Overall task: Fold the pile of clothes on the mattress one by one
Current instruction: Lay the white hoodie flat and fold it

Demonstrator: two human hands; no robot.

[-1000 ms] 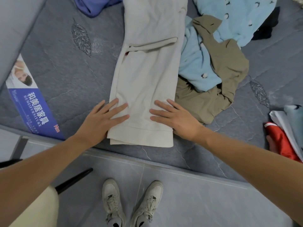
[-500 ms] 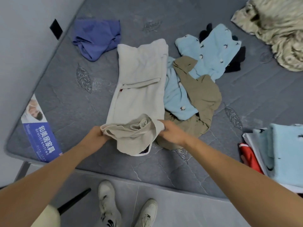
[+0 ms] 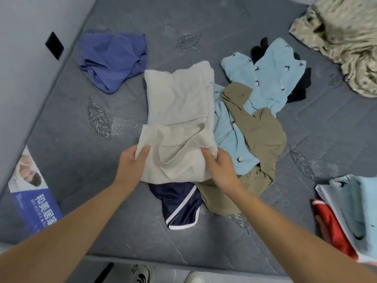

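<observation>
A long cream garment [image 3: 179, 111] lies lengthwise in the middle of the grey mattress [image 3: 61, 123], its near end lifted and doubled back over itself. My left hand [image 3: 132, 166] pinches the left corner of that lifted end. My right hand [image 3: 220, 168] grips the right corner. Under the raised end lie navy shorts with white trim [image 3: 179, 203]. To the right lies the unfolded pile: a light blue patterned piece [image 3: 265, 78], an olive-brown garment [image 3: 259, 135] and something black [image 3: 302, 86].
A crumpled purple garment [image 3: 114, 58] sits at the far left. A beige patterned cloth [image 3: 346, 39] is bunched at the far right corner. Folded light blue, white and red clothes [image 3: 350, 213] are stacked at the right edge. A blue label [image 3: 30, 193] marks the mattress's left edge.
Both hands lay flat on the cream garment's near hem, then took its corners and carried that end away from me over the rest. The navy shorts underneath came into sight.
</observation>
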